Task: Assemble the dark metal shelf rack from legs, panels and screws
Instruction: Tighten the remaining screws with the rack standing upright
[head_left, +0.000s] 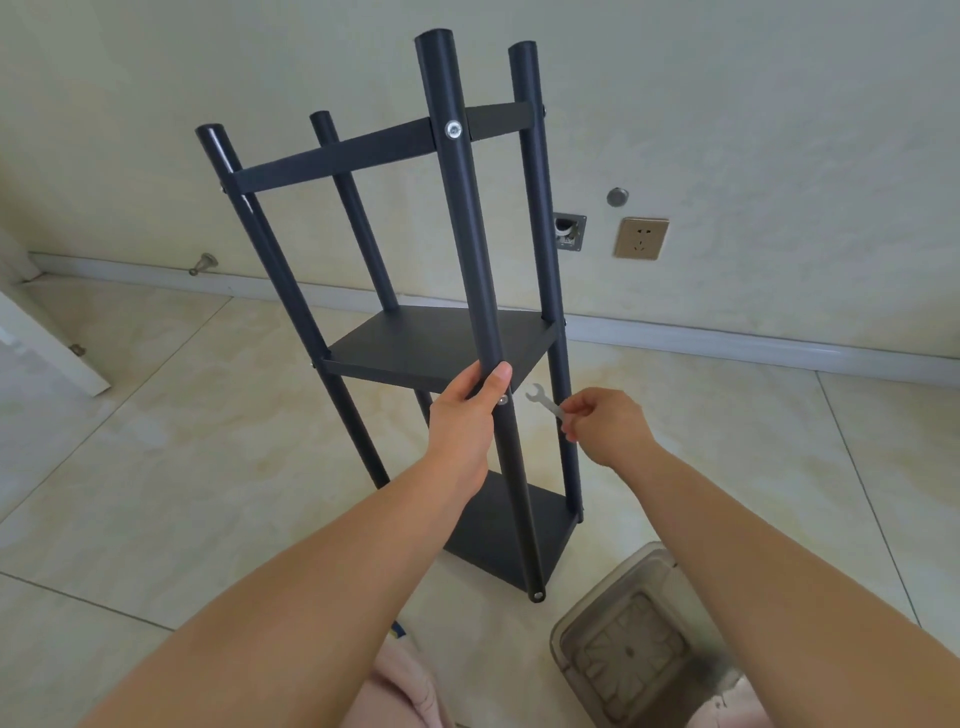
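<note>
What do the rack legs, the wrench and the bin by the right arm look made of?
Legs: likely metal tube, dark matte coat with faint sheen. Wrench: thin bright metal, apparently stamped flat. Bin: probably plastic, smoky and translucent; the floor pattern shows through its base.

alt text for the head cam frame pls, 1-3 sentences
A person's left hand grips the near leg of a dark three-panel metal shelf rack standing on a tiled floor, while the right hand pinches a small flat wrench beside it. A clear plastic container sits at lower right.
</note>
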